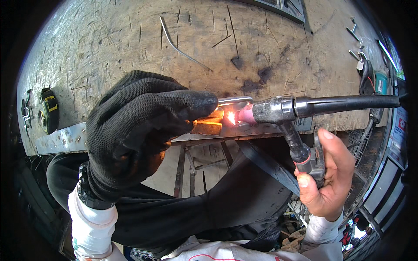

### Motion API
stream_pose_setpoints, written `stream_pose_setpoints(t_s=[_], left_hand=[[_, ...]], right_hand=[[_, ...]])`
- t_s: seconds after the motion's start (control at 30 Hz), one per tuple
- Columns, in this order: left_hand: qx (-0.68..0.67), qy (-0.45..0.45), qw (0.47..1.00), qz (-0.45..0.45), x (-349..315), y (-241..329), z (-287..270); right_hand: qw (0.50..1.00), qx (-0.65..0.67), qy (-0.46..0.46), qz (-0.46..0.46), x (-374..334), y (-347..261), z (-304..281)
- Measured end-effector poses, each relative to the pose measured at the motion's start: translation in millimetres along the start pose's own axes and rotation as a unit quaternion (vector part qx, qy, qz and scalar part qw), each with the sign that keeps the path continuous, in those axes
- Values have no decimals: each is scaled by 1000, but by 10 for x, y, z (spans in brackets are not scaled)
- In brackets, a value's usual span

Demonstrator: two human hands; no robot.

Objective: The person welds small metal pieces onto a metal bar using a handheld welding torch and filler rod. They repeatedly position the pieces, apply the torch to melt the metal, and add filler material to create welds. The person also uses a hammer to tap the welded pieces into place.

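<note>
Pinching the torch [278,111], the bare right hand [328,178] points it left at metal [208,127] by the edge of the table [109,52]. The gloved left hand [135,126] curls half closed beside the metal, its grip hidden.

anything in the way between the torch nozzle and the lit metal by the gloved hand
Nothing visible blocks the gap between the torch nozzle and the lit metal piece by the gloved left hand; only a bright glow shows there. A shiny metal bar sits just beyond, not across it.
</note>
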State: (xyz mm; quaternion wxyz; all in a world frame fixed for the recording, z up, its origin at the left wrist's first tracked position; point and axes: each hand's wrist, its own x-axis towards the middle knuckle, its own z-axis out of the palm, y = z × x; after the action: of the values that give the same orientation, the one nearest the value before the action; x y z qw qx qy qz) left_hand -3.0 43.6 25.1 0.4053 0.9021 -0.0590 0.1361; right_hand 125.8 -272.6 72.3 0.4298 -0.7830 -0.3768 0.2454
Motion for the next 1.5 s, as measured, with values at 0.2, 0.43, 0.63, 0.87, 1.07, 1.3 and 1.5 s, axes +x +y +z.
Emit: stream_pose_setpoints(t_s=[0.2,0.43,0.63,0.87,1.07,1.3,1.5], left_hand=[[20,-8,999,24,-20,-10,-22],[7,2,1000,20,21,8,-1],[9,-6,1000,-13,29,32,-13],[3,-1,1000,5,40,28,-6],[5,8,1000,4,53,64,15],[-11,9,1000,12,-45,-19,-30],[-1,12,1000,18,-27,-26,24]], right_hand=[[999,-19,6,-31,28,14,5],[995,92,34,26,-64,28,72],[998,63,-11,2,-49,54,35],[1000,13,14,-13,-5,-7,78],[999,-9,30,-43,35,-26,120],[997,55,49,35,-39,28,125],[994,94,31,43,-151,38,76]])
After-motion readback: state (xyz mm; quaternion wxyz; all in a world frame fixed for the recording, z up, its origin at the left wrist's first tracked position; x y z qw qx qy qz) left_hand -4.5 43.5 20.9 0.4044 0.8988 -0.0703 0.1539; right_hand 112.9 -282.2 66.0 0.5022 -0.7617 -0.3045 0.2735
